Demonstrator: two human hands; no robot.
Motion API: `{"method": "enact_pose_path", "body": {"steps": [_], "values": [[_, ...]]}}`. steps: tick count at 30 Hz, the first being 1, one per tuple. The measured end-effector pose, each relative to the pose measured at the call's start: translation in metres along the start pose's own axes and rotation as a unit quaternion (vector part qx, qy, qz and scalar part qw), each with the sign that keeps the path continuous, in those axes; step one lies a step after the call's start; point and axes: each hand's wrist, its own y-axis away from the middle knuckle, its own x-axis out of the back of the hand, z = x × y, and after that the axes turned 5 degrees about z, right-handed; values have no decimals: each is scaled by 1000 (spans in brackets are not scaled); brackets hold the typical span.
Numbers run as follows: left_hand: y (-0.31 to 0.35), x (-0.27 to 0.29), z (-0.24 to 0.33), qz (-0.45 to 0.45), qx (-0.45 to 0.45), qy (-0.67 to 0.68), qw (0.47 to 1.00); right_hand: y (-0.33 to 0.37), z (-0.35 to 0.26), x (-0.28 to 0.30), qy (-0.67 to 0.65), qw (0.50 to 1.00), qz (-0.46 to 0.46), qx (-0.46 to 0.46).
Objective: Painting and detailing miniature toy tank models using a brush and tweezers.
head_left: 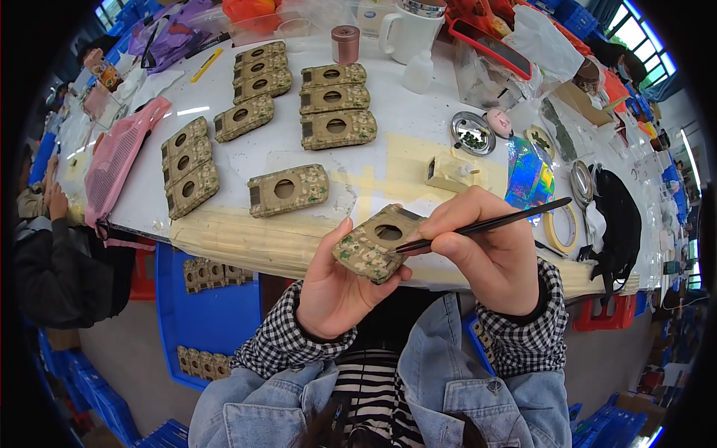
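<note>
Tilted in the grip of my left hand (327, 297) is a camouflage-patterned model tank hull (364, 249) with a round hole in its top. My right hand (497, 261) pinches dark tweezers (515, 217), whose tips meet the hull's surface beside the hole. Whether a small part sits between the tips is too fine to see. A similar hull (288, 191) lies on the table just beyond my left hand. Farther off, more hulls stand in rows at the left (190, 168) and in the middle (337, 131).
A metal dish (473, 134) with small dark green pieces stands at the right, near a shiny holographic sheet (529, 173) and a tape roll (560, 230). A pink basket (127, 160) is at the left. Below the table edge, a blue tray (172, 299) carries more hulls. A person (67, 261) sits at the far left.
</note>
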Motion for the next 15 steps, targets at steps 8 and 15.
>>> {"method": "enact_pose_path", "body": {"steps": [8,15], "values": [[1,4,4,-38,10,-39,998,7,2,2,-18,999,28,22],[0,-3,6,-60,-67,-224,970,27,6,5,-63,997,6,46]]}}
